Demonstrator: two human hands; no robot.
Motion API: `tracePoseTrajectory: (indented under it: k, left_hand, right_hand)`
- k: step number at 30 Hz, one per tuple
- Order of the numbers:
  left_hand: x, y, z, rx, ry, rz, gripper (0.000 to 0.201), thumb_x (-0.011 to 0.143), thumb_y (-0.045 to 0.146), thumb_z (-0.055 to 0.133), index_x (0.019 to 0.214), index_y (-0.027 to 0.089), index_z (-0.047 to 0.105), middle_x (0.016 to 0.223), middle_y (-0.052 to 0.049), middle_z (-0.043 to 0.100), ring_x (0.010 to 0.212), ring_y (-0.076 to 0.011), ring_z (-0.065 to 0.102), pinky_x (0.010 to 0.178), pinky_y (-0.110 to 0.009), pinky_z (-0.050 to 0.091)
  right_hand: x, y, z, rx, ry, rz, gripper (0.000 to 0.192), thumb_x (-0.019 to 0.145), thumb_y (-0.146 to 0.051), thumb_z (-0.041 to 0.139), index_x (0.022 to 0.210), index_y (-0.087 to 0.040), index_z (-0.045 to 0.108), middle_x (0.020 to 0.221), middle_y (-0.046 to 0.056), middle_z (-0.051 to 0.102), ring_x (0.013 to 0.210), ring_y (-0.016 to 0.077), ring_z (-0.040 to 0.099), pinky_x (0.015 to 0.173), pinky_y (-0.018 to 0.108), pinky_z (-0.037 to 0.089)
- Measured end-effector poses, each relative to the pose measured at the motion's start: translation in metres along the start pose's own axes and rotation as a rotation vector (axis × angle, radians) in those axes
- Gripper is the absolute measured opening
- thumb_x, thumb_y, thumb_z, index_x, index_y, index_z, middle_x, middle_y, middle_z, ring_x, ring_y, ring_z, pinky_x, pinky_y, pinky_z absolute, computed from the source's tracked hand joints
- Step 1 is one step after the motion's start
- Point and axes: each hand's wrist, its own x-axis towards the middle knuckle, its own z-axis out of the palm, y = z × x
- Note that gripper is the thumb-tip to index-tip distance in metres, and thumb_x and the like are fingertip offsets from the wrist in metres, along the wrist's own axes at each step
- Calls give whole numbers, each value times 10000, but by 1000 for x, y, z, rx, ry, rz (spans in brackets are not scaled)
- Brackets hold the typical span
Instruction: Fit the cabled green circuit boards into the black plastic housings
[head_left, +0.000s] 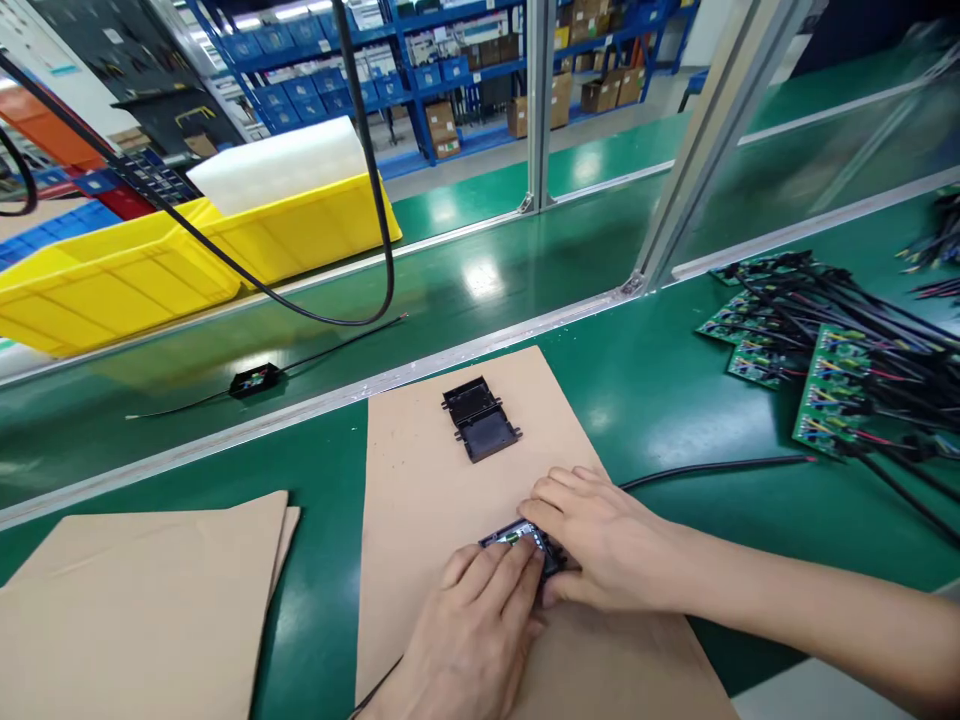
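A small black plastic case (499,535) with a circuit board showing inside lies on a brown cardboard sheet (420,500). The fingers of my left hand (480,620) are bent together and press on the board and the case's near side. My right hand (600,545) grips the case's right end between thumb and fingers, hiding much of it. A black cable (712,468) runs out to the right from behind my right hand, and a thinner dark lead (379,685) shows by my left wrist. Farther up the sheet, another black case (491,438) lies opened flat with both halves vacant.
Wired green circuit boards (832,385) are heaped at the right. Folded cardboard (142,600) lies at left. Past a metal rail (450,360) are a cabled black case (255,380) and yellow bins (300,235). A black cable (390,250) hangs in front, near an upright post (694,150).
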Motion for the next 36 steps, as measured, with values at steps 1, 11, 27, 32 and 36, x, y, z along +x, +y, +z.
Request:
tracePoseTrajectory:
  k: [1, 11, 27, 32, 36]
  left_hand:
    - [1, -2, 3, 20, 12, 17, 366, 917, 148, 476, 1271, 112, 562, 1268, -100, 639, 1065, -261, 613, 880, -403, 507]
    - [-13, -13, 11, -62, 93, 51, 291, 960, 133, 426, 1184, 119, 613, 1154, -59, 707, 988, -184, 640, 812, -306, 522]
    - [-16, -12, 14, -12, 113, 30, 359, 959, 74, 323, 1124, 130, 638, 1180, -66, 651, 812, -172, 561, 707, -286, 496]
    - [-19, -11, 14, 44, 81, 70, 383, 951, 62, 319, 1153, 127, 638, 1238, -29, 649, 885, -194, 556, 741, -307, 469]
    - [-20, -8, 14, 32, -1, 35, 349, 961, 119, 352, 1164, 141, 635, 1210, -33, 666, 914, -199, 574, 768, -316, 460]
  right_hand:
    - [2, 0, 2, 8, -3, 9, 425, 730, -359, 791, 1051, -144, 615, 1022, 78, 594, 983, 258, 492, 865, 408, 403]
    - [-9, 19, -21, 227, -96, 34, 409, 819, -341, 735, 1144, -172, 552, 1059, 67, 609, 1001, 234, 542, 848, 334, 419]
    - [-3, 0, -3, 71, -154, -74, 223, 658, 15, 469, 758, -182, 498, 796, 12, 601, 707, 155, 507, 587, 288, 297]
    - [7, -4, -2, -49, -209, -61, 181, 662, -46, 508, 773, -167, 584, 777, 39, 641, 690, 181, 557, 562, 309, 286]
    - [20, -14, -7, -180, -325, 30, 157, 641, -99, 567, 769, -149, 642, 747, 83, 660, 657, 231, 593, 519, 322, 253]
